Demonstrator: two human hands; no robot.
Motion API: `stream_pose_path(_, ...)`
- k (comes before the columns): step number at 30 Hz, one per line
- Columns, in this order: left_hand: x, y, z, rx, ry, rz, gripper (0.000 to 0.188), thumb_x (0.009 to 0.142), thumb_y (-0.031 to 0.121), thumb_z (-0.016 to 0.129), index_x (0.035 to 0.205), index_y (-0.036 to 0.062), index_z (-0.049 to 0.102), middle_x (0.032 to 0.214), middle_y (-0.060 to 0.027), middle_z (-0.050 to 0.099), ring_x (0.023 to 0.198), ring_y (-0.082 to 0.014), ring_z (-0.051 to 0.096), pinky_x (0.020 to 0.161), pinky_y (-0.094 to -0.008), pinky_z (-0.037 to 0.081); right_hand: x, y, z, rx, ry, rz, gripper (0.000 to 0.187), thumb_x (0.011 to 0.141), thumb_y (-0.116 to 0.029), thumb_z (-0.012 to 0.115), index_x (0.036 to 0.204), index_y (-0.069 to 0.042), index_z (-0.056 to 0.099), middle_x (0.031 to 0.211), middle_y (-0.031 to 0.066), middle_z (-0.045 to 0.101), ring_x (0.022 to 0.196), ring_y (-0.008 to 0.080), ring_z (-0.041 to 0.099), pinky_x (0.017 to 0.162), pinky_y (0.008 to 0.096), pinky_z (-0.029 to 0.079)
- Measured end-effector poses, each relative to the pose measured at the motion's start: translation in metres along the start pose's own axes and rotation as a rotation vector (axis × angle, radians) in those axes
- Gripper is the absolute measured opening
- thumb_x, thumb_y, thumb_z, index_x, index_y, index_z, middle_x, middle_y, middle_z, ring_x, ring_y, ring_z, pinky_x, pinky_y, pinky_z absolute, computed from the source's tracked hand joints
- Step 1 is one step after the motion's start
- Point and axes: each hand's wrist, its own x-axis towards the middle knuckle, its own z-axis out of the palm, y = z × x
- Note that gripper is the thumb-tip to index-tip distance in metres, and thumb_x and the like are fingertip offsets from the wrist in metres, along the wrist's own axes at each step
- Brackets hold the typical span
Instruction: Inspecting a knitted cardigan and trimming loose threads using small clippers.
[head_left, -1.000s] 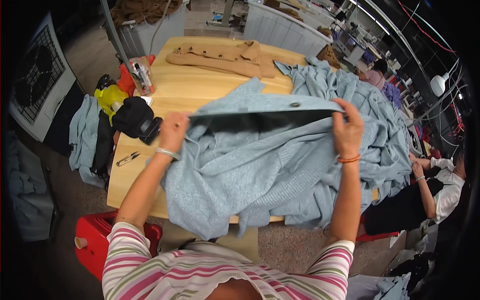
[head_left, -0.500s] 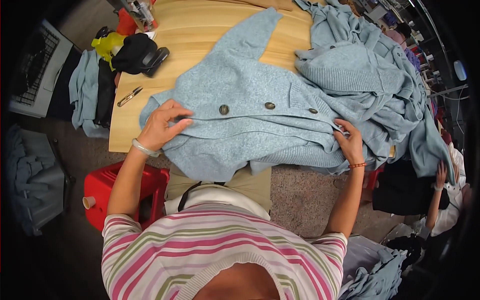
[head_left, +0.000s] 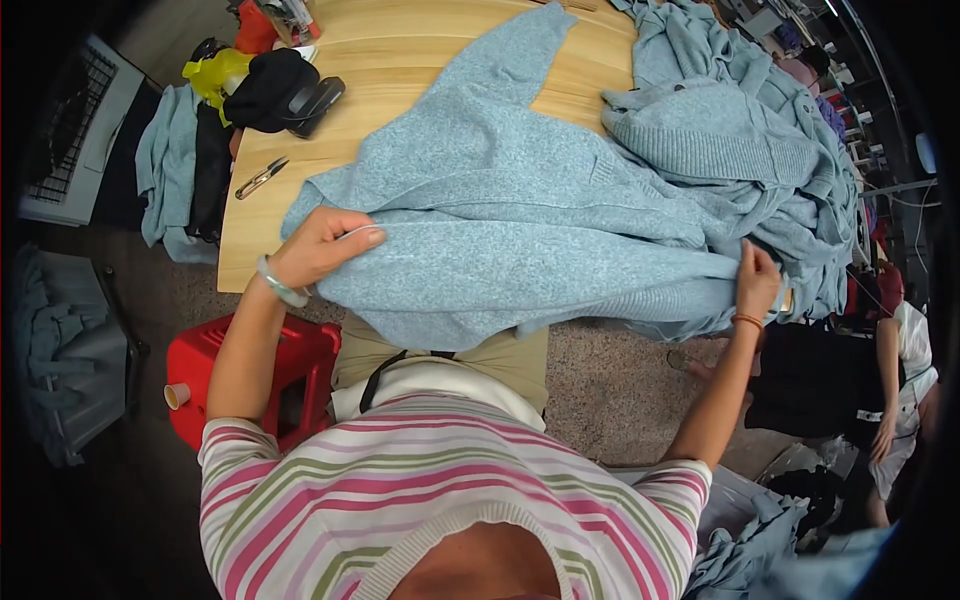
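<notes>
A light blue knitted cardigan [head_left: 500,170] lies over the front of the wooden table, one sleeve stretched toward the far side. My left hand [head_left: 322,250] pinches its edge at the left, thumb on top of the knit. At the right, my right hand [head_left: 757,280] is closed on the same edge and pulls it taut. The panel between my hands hangs over the table's front edge toward my lap. None of the cardigan's buttons show now.
Thread snips [head_left: 262,178] lie left on the table [head_left: 252,235], near a black device [head_left: 318,105]. More blue knitwear [head_left: 720,140] is heaped on the right. A red stool [head_left: 215,370] stands at lower left. Another person's hand [head_left: 884,436] hangs at far right.
My right hand has moved right, drawing the edge straight. The front edge has turned over, so the buttons are out of sight. The other person's hand at right has dropped lower.
</notes>
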Motion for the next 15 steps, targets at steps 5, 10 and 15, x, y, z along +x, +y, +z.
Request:
stream_pose_path(5, 0.007, -0.004, 0.005, 0.126, 0.032, 0.085, 0.025, 0.091, 0.020, 0.062, 0.082, -0.0036, 0.061, 0.067, 0.0042, 0.049, 0.068, -0.0037, 0.042, 0.060, -0.0227, 0.037, -0.030, -0.102, -0.003, 0.159, 0.003, -0.353, 0.009, 0.086, -0.011, 0.063, 0.091, -0.005, 0.067, 0.088, 0.0096, 0.063, 0.078, 0.0266, 0.061, 0.066, 0.0347, 0.047)
stream_pose_path(10, -0.001, 0.008, 0.008, 0.140, 0.038, 0.127, 0.020, 0.090, 0.017, 0.061, 0.089, -0.0035, 0.061, 0.073, 0.0003, 0.056, 0.073, -0.0056, 0.047, 0.066, -0.0236, 0.041, -0.096, -0.236, -0.003, 0.748, -0.396, -0.634, 0.023, 0.078, -0.002, 0.067, 0.101, -0.005, 0.064, 0.100, 0.0140, 0.064, 0.090, 0.0285, 0.063, 0.071, 0.0333, 0.052)
stream_pose_path(15, -0.012, 0.013, 0.009, 0.145, 0.063, 0.159, 0.018, 0.090, 0.014, 0.060, 0.094, -0.0032, 0.061, 0.076, -0.0011, 0.057, 0.075, -0.0067, 0.048, 0.068, -0.0236, 0.041, -0.137, -0.308, 0.027, 0.703, -0.778, -0.725, 0.027, 0.080, -0.011, 0.067, 0.107, -0.007, 0.065, 0.101, 0.0159, 0.064, 0.078, 0.0312, 0.064, 0.068, 0.0357, 0.051)
